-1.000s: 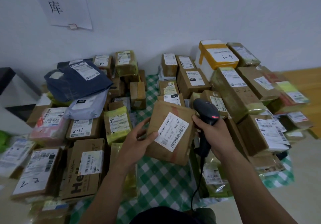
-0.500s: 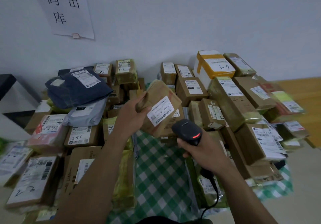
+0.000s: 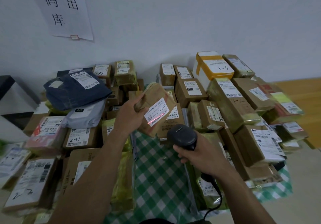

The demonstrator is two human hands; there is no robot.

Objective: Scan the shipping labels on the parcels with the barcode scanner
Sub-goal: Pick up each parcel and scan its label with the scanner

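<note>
Left hand (image 3: 132,112) grips a brown parcel (image 3: 156,107) raised over the desk (image 3: 156,171) centre, label (image 3: 156,111) tilted. Right hand (image 3: 199,154) holds the scanner (image 3: 182,137) just near of it, red line across the barcode. Scan step underway; next likely set it aside, grab another.

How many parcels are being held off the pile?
1: the brown parcel in the left hand, above the checked cloth; the right hand holds only the scanner. No other lifted parcel shows.

dim, even light | soft shadows | edges blurred — wide-angle bend
</note>
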